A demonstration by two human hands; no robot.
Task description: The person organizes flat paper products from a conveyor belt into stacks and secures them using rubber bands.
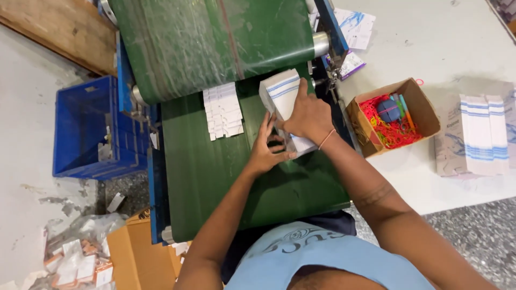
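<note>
We judge work mid-way; 1 stack of white blue-striped flat cartons (283, 102) under our hands on green conveyor belt (215, 177), not yet banded; smaller white stack (222, 110) waits just beside it; finished-looking stacks (484, 134) on bench (430, 182) at right; box of rubber bands (392, 115) near; right hand (307, 115) fingers together, pressed flat on stack top; left hand (267, 150) fingers curled, clamped on stack's near edge.

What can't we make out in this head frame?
- Lower part of the white blue-striped carton stack: covered by the right hand.
- Left hand grip: fingers curl behind the stack.
- Blue plastic crate contents: too small.
- Round blue item in the brown cardboard box of rubber bands: too small to identify.
</note>
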